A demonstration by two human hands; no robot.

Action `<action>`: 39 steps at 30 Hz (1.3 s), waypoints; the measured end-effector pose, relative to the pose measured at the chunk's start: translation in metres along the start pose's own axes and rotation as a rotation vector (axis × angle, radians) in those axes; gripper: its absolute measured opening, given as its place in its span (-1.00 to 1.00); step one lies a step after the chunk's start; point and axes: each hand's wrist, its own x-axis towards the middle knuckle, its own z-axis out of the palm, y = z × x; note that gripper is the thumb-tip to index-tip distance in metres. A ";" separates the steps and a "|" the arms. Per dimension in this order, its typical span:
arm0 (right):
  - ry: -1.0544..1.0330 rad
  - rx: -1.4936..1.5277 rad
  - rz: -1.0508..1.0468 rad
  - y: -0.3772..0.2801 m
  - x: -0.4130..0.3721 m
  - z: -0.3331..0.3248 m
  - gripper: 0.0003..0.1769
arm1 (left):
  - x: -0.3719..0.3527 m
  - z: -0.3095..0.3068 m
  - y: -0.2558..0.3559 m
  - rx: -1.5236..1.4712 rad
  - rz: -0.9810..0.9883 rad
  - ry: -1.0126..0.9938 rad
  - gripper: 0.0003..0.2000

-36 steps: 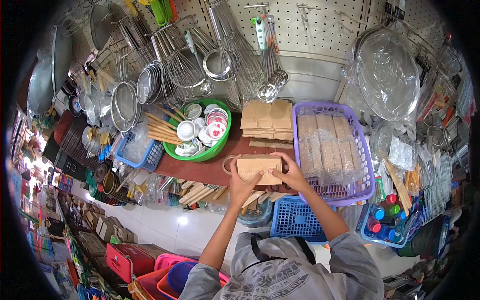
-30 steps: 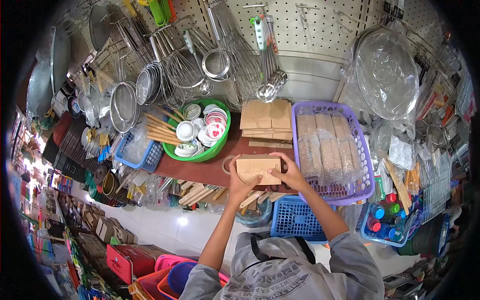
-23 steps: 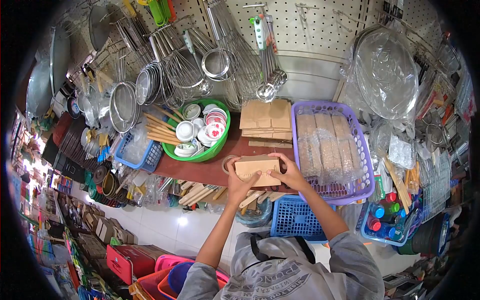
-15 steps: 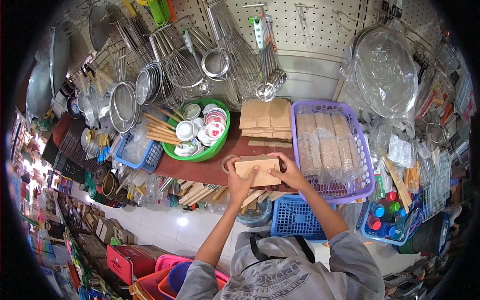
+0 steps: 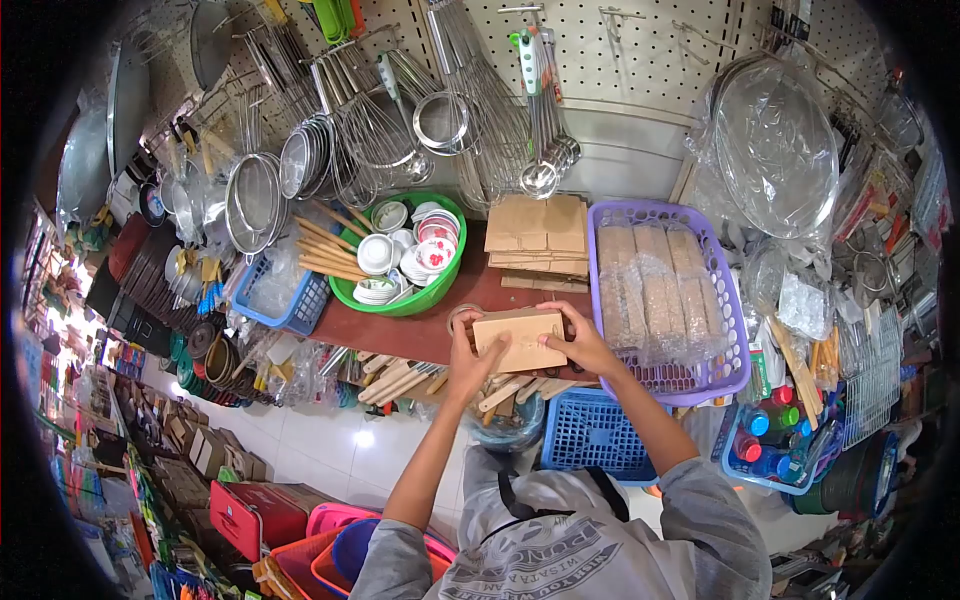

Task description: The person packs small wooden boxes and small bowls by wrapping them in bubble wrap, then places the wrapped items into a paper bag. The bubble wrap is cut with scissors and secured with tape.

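A white pegboard wall (image 5: 660, 85) rises at the back of a crowded shop aisle, and pale, glossy tiles (image 5: 310, 450) cover the floor. Against the wall runs a narrow reddish-brown tabletop (image 5: 405, 338), its middle bare near the hands. Its right end carries a purple perforated plastic basket (image 5: 742, 372) of bubble-wrapped brown packs (image 5: 655, 290), near the right hand and bounding the space on that side. High at the right hangs a large round strainer in clear plastic (image 5: 775, 150). A green plastic basin (image 5: 405, 307) fills the table's left part, holding white bowls (image 5: 378, 255) and wooden sticks (image 5: 330, 265). A blue crate (image 5: 600, 430) sits below the table's front edge; a smaller blue basket (image 5: 283, 308) is beside the basin. Wire whisks (image 5: 375, 140), mesh strainers (image 5: 255, 205) and steel ladles (image 5: 545, 170) hang above. A stack of flattened cardboard (image 5: 537, 225) lies behind the hands, between basin and purple basket.

The small cardboard box (image 5: 525, 342) is held over the table's front edge. The left hand (image 5: 470, 365) grips its left end, thumb on the near face; the right hand (image 5: 587, 348) grips the right end likewise. A tape roll (image 5: 456, 312) shows partly behind the left hand.
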 end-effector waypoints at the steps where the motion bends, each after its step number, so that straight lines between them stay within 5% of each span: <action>1: 0.006 0.034 0.021 0.000 0.000 0.000 -0.42 | 0.000 -0.008 0.005 -0.065 -0.046 -0.077 -0.39; 8: -0.113 -0.041 0.058 -0.005 0.003 -0.002 -0.33 | 0.018 -0.047 0.011 -0.150 -0.060 -0.439 -0.37; 17: 0.139 -0.262 0.026 0.008 0.000 0.013 0.07 | 0.043 -0.036 -0.010 -0.014 0.055 -0.481 -0.22; 18: 0.203 -0.269 -0.043 0.017 0.002 0.018 0.06 | 0.048 -0.036 -0.008 0.035 0.106 -0.473 -0.22; 22: 0.324 0.325 0.434 0.011 0.019 0.029 0.00 | 0.065 -0.037 -0.016 0.204 0.287 -0.430 -0.24; 25: 0.373 0.355 0.613 0.035 0.026 0.034 -0.17 | 0.070 -0.040 -0.032 0.307 0.370 -0.450 -0.26; 29: 0.299 0.265 0.525 0.070 0.032 0.035 -0.16 | 0.071 -0.039 -0.057 0.541 0.592 -0.486 -0.27; 39: 0.524 0.541 0.613 0.069 0.044 0.024 -0.15 | 0.086 -0.022 -0.144 0.559 0.751 -0.486 -0.55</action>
